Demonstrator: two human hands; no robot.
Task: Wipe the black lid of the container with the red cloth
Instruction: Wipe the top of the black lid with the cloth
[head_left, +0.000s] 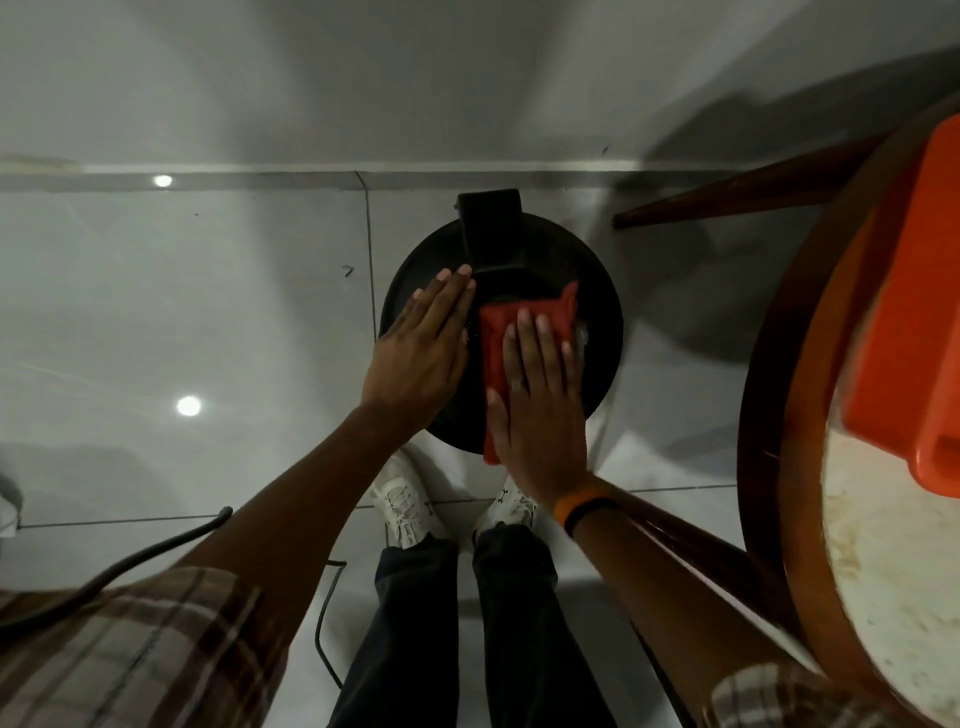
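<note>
A round black lid (597, 291) tops a container standing on the tiled floor near the wall, with a black block-shaped handle (491, 228) at its far side. My left hand (421, 353) lies flat on the lid's left part, fingers together and stretched out. My right hand (540, 400) presses flat on a folded red cloth (493, 343) that lies across the lid's middle and right part. The cloth's far corner (569, 301) sticks out past my fingertips. The container's body is hidden under the lid.
A round wooden table (810, 467) with a pale, stained top stands at the right, an orange plastic tub (914, 312) on it. A wooden table leg (727, 197) runs near the lid's far right. A black cable (156, 551) lies on the floor at left. My white shoes (405, 504) stand just under the lid.
</note>
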